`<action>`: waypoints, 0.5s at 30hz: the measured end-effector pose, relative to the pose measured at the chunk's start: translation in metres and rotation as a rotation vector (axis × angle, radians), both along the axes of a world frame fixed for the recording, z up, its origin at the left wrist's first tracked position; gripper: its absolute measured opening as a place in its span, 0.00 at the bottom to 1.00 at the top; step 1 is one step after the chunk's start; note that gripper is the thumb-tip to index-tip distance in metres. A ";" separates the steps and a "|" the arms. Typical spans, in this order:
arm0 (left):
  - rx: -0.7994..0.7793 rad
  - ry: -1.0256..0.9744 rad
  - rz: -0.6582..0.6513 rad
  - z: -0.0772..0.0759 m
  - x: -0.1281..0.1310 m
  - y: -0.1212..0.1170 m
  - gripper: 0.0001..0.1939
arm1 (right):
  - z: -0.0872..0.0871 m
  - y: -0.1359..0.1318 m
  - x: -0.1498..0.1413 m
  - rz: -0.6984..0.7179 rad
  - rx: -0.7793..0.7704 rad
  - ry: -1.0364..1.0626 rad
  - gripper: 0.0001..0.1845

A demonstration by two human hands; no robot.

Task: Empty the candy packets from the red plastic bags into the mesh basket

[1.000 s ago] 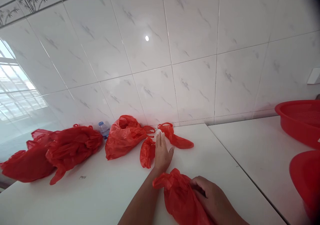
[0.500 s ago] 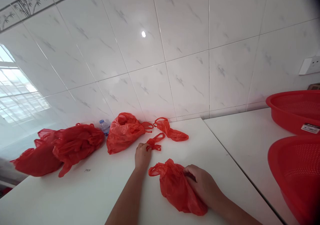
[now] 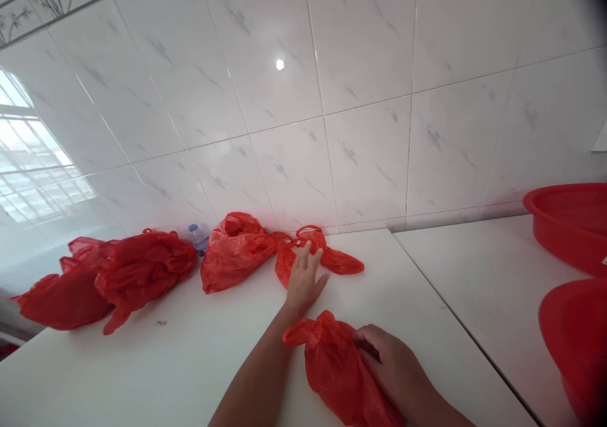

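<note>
Wall (image 3: 365,161): glossy, grey-veined tiles.
Counter (image 3: 142,379): smooth, flat, white.
Near bag (image 3: 329,367): thin, crinkled red plastic, bulging, on the counter.
Right hand (image 3: 391,360): curled, pinching the near bag's side.
Left hand (image 3: 302,286): I see fingers spread, beside a small filmy bag (image 3: 284,264).

Looks from the person's head, forward and down, across the white table (image 3: 142,376) to its far edge and the tiled wall (image 3: 370,167) behind. Sits rather close, with the far right corner in view.
</note>
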State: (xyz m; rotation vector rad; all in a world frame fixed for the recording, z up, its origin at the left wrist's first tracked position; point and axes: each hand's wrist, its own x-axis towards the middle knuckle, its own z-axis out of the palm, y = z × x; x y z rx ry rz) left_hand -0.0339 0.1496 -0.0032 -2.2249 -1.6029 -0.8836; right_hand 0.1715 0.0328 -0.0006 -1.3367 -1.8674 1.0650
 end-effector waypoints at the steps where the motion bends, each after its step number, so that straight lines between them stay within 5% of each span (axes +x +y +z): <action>1: -0.050 0.030 -0.059 -0.001 0.005 0.003 0.31 | 0.000 0.000 -0.001 -0.009 -0.011 -0.013 0.11; 6: -0.206 0.025 -0.104 -0.011 0.018 0.025 0.37 | -0.002 0.002 -0.006 -0.046 -0.067 -0.017 0.12; 15: -0.185 0.021 -0.143 -0.015 0.011 0.038 0.15 | -0.011 0.004 -0.010 -0.082 -0.083 0.010 0.17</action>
